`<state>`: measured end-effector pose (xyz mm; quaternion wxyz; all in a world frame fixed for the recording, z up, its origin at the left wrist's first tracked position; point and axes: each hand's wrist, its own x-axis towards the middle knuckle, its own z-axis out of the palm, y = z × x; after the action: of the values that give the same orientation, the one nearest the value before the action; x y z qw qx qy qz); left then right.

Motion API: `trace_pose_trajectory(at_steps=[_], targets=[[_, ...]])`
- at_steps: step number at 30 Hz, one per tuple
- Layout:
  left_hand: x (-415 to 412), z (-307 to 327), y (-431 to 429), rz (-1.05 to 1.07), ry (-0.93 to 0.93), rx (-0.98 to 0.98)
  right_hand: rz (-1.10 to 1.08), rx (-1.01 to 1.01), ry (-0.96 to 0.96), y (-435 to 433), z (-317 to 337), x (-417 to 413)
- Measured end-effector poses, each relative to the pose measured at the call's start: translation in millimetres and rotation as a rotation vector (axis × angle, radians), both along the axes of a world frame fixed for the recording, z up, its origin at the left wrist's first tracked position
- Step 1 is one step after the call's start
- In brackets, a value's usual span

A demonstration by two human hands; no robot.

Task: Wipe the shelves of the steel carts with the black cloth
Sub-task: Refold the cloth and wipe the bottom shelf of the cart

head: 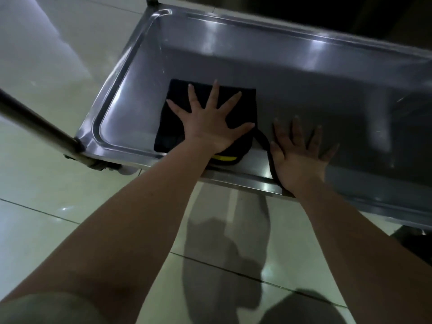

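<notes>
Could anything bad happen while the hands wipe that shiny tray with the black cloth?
Maybe. The left hand only presses flat on the folded black cloth, fingers spread, so the cloth could slip out from under it. The right hand leans on the near rim of the steel cart shelf, and the cart stands on smooth glossy floor tiles, so it might roll away under a hard push.

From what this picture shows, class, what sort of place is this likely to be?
Probably a commercial kitchen or service area, though that is a guess. A steel cart shelf with a raised rim stands on glossy floor tiles, and the left hand presses a black cloth flat on it.
</notes>
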<state>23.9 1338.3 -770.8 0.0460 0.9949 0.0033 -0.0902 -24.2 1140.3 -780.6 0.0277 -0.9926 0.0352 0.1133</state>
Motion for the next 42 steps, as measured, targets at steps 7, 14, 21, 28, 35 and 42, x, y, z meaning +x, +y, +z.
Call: trace_pose_trajectory(at_steps=[7, 14, 21, 28, 35, 42], targets=[[51, 5, 2, 0.006, -0.012, -0.013, -0.025, 0.000, -0.002, 1, 2, 6], [-48, 4, 10, -0.103, 0.065, 0.031, -0.018, 0.004, -0.014, 1, 1, 3], [-55, 7, 110, 0.132, 0.075, 0.024, -0.009, 0.021, -0.044, -1, -1, 0], [-46, 10, 122, 0.117, 0.067, 0.082, -0.011, -0.021, -0.065, 3, -3, 0], [-6, 1, -20, -0.173, 0.016, 0.065, -0.003, -0.029, -0.036, 3, 0, -1], [22, -1, -4, -0.225, -0.040, 0.002, -0.021, 0.028, -0.027, 0, 1, 1]])
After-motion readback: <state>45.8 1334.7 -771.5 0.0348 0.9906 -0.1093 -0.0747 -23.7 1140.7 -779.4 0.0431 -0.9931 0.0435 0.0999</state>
